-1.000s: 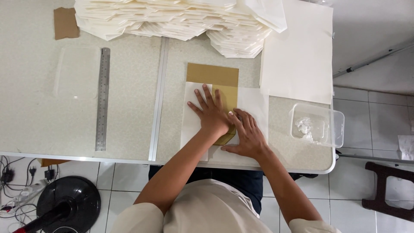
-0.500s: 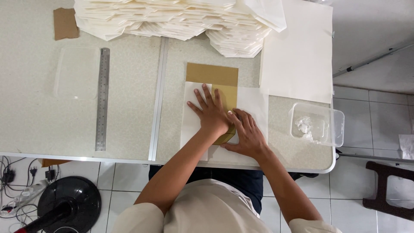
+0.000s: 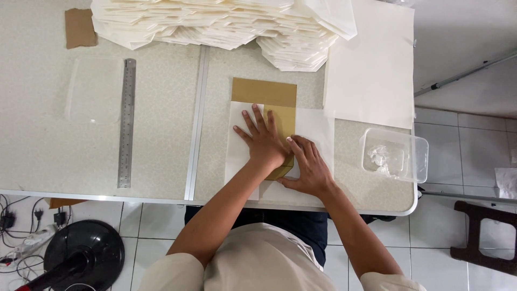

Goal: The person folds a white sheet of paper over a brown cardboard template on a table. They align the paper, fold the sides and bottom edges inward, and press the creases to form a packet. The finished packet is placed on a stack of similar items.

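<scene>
While both palms press down near the front edge of the bench (image 3: 161, 156), a brown cardboard sheet (image 3: 264, 92) lies partly under a white paper sheet (image 3: 315, 129) folded over it. The left hand (image 3: 264, 141) lies flat with fingers spread, pressing the folded paper flap onto the cardboard; it grips nothing. The right hand (image 3: 307, 170) is also flat and open, fingers together, pressing the paper just beside the left hand, its fingertips touching the cardboard's lower part. Neither hand is clenched.

Along the far edge sits a wide heap of folded white paper packets (image 3: 226, 24), stacked in overlapping rows. To its right a stack of plain white sheets (image 3: 371, 81) lies flat, near the cardboard. A small brown cardboard scrap (image 3: 79, 28) rests at the far left corner. A steel ruler (image 3: 127, 123) lies lengthwise well left of the hands, beside a clear plastic lid (image 3: 92, 89). At the right corner a clear plastic tub (image 3: 394, 155) holds something white and crumpled.
</scene>
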